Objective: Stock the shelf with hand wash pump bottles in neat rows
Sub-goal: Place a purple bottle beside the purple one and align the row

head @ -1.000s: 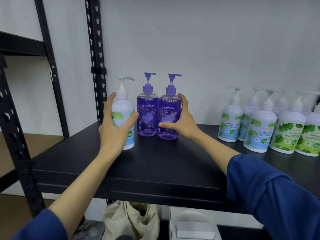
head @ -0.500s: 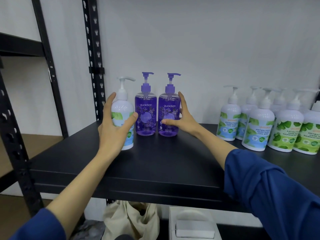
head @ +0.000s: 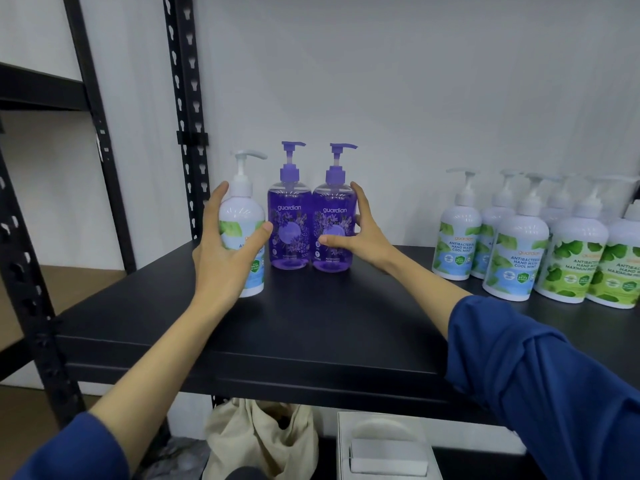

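Note:
Two purple pump bottles stand side by side at the back left of the black shelf (head: 311, 327): the left purple bottle (head: 289, 223) and the right purple bottle (head: 334, 233). My right hand (head: 360, 237) holds the right purple bottle, thumb across its front and fingers along its right side. A white pump bottle (head: 242, 216) with a blue and green label stands just left of them, slightly nearer. My left hand (head: 225, 254) grips it, thumb in front and fingers behind.
Several white pump bottles (head: 519, 251) with blue or green labels cluster at the shelf's right end. A black perforated upright (head: 183, 109) rises behind the left bottles. Below the shelf lie a beige cloth bag (head: 259, 441) and a white box (head: 384, 448).
The right purple bottle has moved back and left against the other purple one, with my right hand's fingers now straighter along its side. My left hand has stayed on the white bottle.

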Demonstrator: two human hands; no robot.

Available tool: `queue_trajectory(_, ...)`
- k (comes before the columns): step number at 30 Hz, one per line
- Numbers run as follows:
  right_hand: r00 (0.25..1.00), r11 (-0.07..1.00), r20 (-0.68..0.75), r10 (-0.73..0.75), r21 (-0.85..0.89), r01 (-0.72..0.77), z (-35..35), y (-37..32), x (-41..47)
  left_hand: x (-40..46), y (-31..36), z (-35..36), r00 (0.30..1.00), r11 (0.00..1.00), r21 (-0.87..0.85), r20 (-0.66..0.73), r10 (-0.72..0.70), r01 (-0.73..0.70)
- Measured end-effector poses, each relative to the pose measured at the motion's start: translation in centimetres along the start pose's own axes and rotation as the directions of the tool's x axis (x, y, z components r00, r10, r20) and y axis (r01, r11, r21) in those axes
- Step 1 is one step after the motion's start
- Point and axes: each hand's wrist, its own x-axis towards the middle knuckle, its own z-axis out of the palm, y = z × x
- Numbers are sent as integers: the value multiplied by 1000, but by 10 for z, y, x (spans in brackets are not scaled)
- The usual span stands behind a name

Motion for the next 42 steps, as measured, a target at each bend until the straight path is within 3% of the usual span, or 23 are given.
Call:
queue_trajectory(24,994,988,-34,-106,-113,101,11,4,-10,-1,1,0,1000,1000,-3,-7,-15,15)
queue_trajectory(36,999,995,-6,-52,-89,51,6,7,-8,-1,1,2,1000,1000,-9,-2,-12,12)
queue_trajectory(42,1000,986,-3,-14,-166,14,8,-2,-15,0,2,4,999,999,-25,-18,-26,26)
